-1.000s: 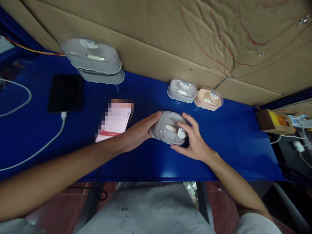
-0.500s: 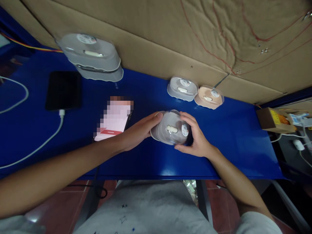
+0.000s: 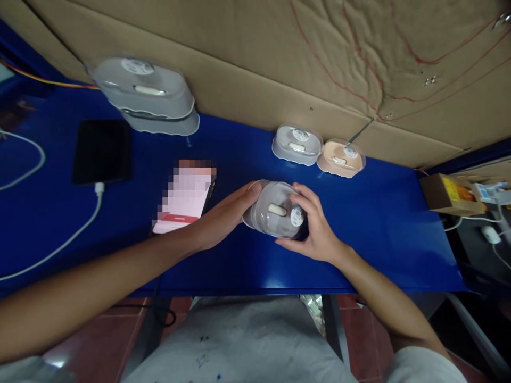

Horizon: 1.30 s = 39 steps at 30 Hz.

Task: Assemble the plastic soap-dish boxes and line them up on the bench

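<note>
Between my two hands is a grey oval container (image 3: 268, 219) with a clear lid, a white handle and a round label. My left hand (image 3: 243, 201) grips its left end, the thumb on top near the rim. Around the right end curls my right hand (image 3: 315, 229), its fingers on the far side of the lid and the thumb on the near side. The lid sits over the base; whether it is fully seated I cannot tell. Farther back on the blue table stand a smaller-looking grey lidded container (image 3: 286, 147) and a peach one (image 3: 335, 164), side by side.
Two stacked grey containers (image 3: 147, 101) stand at the back left. A black device (image 3: 101, 150) with a white cable lies in front of them, beside a phone (image 3: 181, 197) with a lit screen. A cardboard box (image 3: 447, 194) is at the right. Brown sheeting (image 3: 247, 58) lines the back.
The held container has shifted slightly left with both hands, and its lid and handle now look straighter over the base. The view has moved a little.
</note>
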### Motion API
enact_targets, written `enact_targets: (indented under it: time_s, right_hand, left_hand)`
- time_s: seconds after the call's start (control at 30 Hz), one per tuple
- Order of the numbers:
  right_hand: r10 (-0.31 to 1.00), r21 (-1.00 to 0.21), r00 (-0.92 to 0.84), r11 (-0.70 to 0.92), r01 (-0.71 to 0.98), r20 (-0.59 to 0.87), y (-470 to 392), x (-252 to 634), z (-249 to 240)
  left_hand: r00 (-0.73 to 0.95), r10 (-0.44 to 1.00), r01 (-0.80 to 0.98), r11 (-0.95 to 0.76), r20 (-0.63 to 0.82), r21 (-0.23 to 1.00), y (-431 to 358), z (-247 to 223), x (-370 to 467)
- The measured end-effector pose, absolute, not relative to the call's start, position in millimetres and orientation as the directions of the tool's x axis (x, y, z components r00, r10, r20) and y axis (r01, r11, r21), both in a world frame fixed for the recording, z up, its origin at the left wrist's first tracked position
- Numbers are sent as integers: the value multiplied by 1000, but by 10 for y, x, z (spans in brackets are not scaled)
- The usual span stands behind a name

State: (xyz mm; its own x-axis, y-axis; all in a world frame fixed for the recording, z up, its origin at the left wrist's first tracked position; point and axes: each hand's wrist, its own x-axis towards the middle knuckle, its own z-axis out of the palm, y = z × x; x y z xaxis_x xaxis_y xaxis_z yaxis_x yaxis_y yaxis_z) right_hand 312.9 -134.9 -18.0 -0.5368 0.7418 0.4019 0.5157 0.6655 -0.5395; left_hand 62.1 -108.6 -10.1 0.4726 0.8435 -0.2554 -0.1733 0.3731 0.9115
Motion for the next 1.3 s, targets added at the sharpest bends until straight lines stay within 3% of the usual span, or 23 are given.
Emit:
enact_targets:
  time_s: [0.1,0.3,0.57,0.93,1.13,1.3]
  right_hand:
    - [752,-552,-529,654,518,393,-1362,3109,-195]
    - [696,-434,-620,714,549,361,-1345,3139,-196]
    - [765,-620,-537,623,476,356,-1334,3128,-270]
    - [632,-327,-613,773,543,474,-1349,3139,-242]
    - [698,-441,-557,716,541,450,-1345,3116,-230]
    - [718,-483,-558,694,534,416,-1350,3111,-215]
  left_hand:
    - [461,844,-194,397,-273,897,-1101,-123,629]
    - [489,805,-215,485,-336,848,-1121,-87,641]
    - [479,802,-188,489,-356,852,-1128,-119,652]
    - [498,820,-165,408,-280,898,-1124,-23,650]
    - [462,826,-81,402,-323,912,-1133,-109,618]
    - [520,806,-176,426,-284,887,-1135,-108,627]
